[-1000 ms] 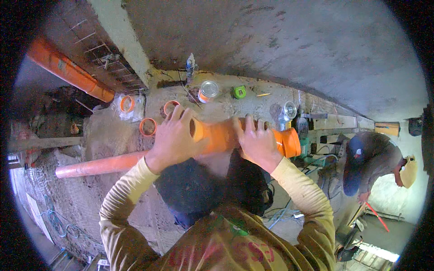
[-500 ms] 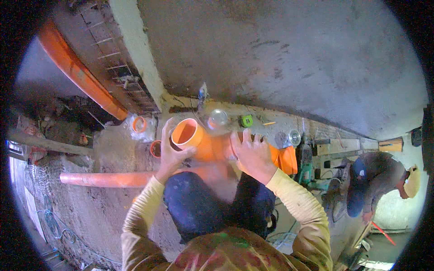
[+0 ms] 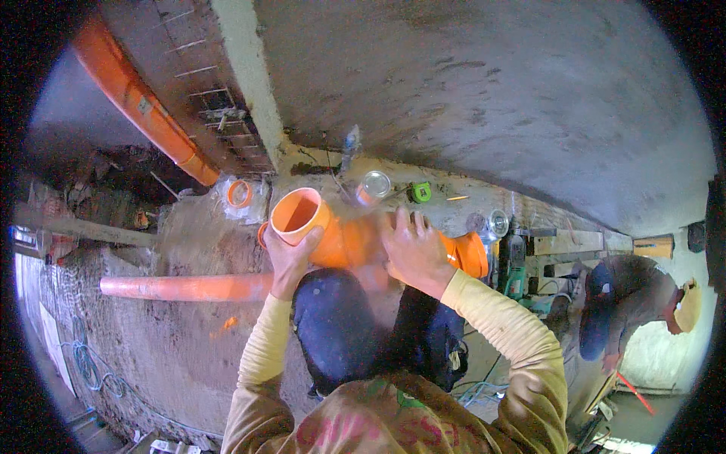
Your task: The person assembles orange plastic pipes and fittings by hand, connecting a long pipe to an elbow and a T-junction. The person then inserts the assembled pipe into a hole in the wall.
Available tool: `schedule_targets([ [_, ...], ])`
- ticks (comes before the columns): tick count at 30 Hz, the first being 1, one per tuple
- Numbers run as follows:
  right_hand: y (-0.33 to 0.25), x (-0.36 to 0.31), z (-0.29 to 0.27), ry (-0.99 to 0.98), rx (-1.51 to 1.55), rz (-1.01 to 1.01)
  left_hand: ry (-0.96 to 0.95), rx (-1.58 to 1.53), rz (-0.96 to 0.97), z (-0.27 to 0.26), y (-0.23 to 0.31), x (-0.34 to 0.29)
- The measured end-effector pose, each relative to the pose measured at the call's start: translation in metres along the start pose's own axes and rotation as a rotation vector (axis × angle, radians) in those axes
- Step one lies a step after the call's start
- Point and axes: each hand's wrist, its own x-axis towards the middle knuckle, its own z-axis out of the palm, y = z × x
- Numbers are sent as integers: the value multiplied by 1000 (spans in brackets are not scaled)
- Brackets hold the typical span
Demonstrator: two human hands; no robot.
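An orange plastic pipe fitting (image 3: 333, 240) is held above my knees, its wide round mouth tilted up at the left. My left hand (image 3: 290, 261) is closed round it just below the mouth, thumb on the near side. Farther along, my right hand (image 3: 416, 253) grips the orange piece from above, its fingers over the far side. A flared orange end (image 3: 470, 254) sticks out to the right of that hand. The middle part between my hands is blurred. Below, a long orange pipe (image 3: 185, 288) lies on the floor, partly hidden by my legs.
On the ledge ahead are a clear jar (image 3: 374, 185), a green tape measure (image 3: 420, 192), a pencil (image 3: 457, 198) and another clear container (image 3: 497, 224). A green power tool (image 3: 516, 280) stands at the right. Beyond it a person (image 3: 631, 303) bends down. A blue hose (image 3: 91, 367) coils lower left.
The fitting has shifted left and slightly closer to me. My left hand has come round from the mouth's left side to beneath it. My right hand still grips the piece.
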Motion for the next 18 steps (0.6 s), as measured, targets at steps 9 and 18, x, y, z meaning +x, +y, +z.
schedule_targets([
  [9, -5, -2, 5, 178, -54, -83, -30, 7, 20, -9, -4, 11],
  [18, 6, 10, -23, -314, 288, 30, -25, -136, -107, -15, -21, 9],
])
